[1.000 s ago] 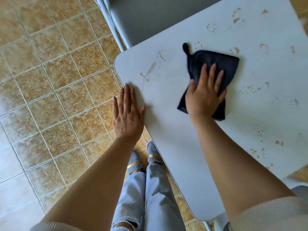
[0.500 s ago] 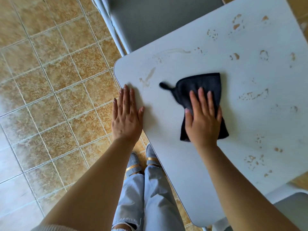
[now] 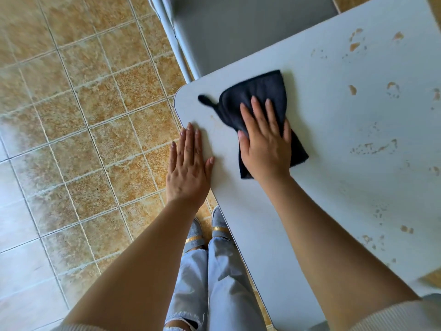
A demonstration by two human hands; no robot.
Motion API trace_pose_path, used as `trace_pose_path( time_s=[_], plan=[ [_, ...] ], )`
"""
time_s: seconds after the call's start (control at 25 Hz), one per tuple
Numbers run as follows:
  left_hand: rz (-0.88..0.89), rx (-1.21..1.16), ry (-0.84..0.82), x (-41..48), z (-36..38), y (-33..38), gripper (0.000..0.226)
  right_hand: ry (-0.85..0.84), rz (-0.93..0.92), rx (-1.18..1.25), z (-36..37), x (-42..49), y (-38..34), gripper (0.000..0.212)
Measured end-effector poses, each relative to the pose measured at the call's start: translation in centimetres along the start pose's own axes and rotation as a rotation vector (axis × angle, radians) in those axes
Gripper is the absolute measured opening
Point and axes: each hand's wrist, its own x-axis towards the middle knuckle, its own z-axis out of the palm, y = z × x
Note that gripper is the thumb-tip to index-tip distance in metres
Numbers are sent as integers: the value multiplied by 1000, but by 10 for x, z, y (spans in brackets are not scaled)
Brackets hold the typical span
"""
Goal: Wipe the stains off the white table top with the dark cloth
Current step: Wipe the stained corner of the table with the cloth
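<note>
The white table top (image 3: 334,182) fills the right of the head view, its rounded corner at the upper middle. A dark cloth (image 3: 260,96) with a small loop lies flat near that corner. My right hand (image 3: 265,144) presses down on the cloth, fingers spread and flat. My left hand (image 3: 188,168) rests flat on the table's left edge, holding nothing. Brown stains (image 3: 372,146) dot the table to the right of the cloth, with more (image 3: 355,44) toward the far edge. A faint smear (image 3: 212,118) shows just left of the cloth.
A grey chair (image 3: 238,27) with a white frame stands beyond the table's corner. Tan floor tiles (image 3: 83,139) cover the left. My legs and grey shoes (image 3: 207,232) stand at the table's near left edge.
My right hand slid the cloth toward me, then leftward to the table's corner, over the smears there. The stains near the corner look fainter. My left hand stayed put.
</note>
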Motion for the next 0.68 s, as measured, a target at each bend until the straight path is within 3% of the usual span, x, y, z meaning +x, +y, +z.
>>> trace_pose_path(
  time_s=[0.12, 0.36, 0.52, 0.68],
  plan=[
    [-3, 0, -3, 0, 0, 0, 64, 21, -14, -44, -11, -43, 33, 48],
    [4, 15, -16, -2, -2, -4, 65, -58, 352, 6, -14, 21, 38, 56],
    [-3, 5, 5, -8, -2, -8, 63, -96, 227, 36, 0, 50, -14, 56],
    [1, 3, 10, -14, -1, -11, 62, -55, 55, 31, 7, 6, -41, 53]
  ],
)
